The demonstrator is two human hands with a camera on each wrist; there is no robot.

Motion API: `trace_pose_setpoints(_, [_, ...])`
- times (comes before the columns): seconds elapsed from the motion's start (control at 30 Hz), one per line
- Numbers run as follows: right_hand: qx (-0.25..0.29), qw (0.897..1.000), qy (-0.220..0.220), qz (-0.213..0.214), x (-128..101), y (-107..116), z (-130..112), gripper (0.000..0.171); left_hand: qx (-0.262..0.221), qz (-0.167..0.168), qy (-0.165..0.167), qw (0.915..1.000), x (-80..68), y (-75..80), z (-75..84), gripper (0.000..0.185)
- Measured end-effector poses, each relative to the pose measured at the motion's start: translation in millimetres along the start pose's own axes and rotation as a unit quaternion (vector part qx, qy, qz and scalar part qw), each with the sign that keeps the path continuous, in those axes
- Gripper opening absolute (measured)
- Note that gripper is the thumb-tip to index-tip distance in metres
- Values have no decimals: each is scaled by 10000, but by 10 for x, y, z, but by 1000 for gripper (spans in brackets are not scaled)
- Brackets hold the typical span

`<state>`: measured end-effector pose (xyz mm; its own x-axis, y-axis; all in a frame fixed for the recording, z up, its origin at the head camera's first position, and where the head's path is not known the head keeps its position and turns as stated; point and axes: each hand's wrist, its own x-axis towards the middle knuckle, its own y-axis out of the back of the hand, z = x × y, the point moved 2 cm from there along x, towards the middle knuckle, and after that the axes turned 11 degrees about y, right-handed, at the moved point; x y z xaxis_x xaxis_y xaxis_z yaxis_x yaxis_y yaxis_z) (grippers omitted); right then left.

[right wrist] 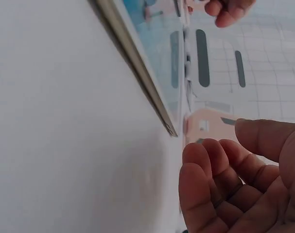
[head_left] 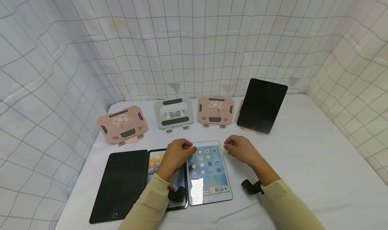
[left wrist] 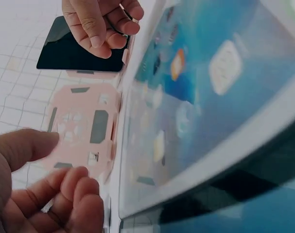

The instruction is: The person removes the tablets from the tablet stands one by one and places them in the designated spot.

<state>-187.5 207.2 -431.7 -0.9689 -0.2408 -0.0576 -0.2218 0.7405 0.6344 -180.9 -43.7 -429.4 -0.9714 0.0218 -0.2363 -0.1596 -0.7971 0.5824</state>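
left hand [head_left: 177, 151]: loosely curled, empty, over lit tablet [head_left: 209, 172] | right hand [head_left: 240, 150]: loosely curled, empty, beside it

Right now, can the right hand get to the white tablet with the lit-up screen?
Probably yes. The right hand hovers empty, fingers loosely curled, just beside the top right corner of the white tablet, which lies flat on the table. Nothing lies between them.

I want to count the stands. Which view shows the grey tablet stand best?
The head view: the grey tablet stand shows whole, between two pink ones. The right wrist view catches only blurred dark pads of it; the left wrist view shows none.
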Motion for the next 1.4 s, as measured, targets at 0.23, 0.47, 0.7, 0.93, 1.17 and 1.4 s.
trace_pose_setpoints(0.23, [31, 9999, 56, 139, -62, 204, 24, 21, -133, -556, -782, 9953, 68, -61, 222, 28])
trace_pose_setpoints(0.47, [29, 9995, 92, 303, -141, 384, 93, 28, -168, -790, -990, 9918, 122, -107, 401, 28])
trace_pose_setpoints(0.7, [122, 9986, 99, 497, -234, 579, 145, 33, -130, -1003, -1003, 9898, 186, -151, 523, 23])
trace_pose_setpoints(0.93, [81, 9978, 199, 635, -325, 743, 180, 36, -196, -1176, -1095, 9868, 252, -208, 640, 22])
trace_pose_setpoints(1.17, [190, 9953, 329, 886, -388, 892, 247, 34, 27, -1182, -1247, 9851, 317, -292, 768, 22])
trace_pose_setpoints(1.4, [238, 9944, 285, 986, -439, 1071, 353, 37, 129, -1182, -1542, 9809, 340, -302, 965, 21])
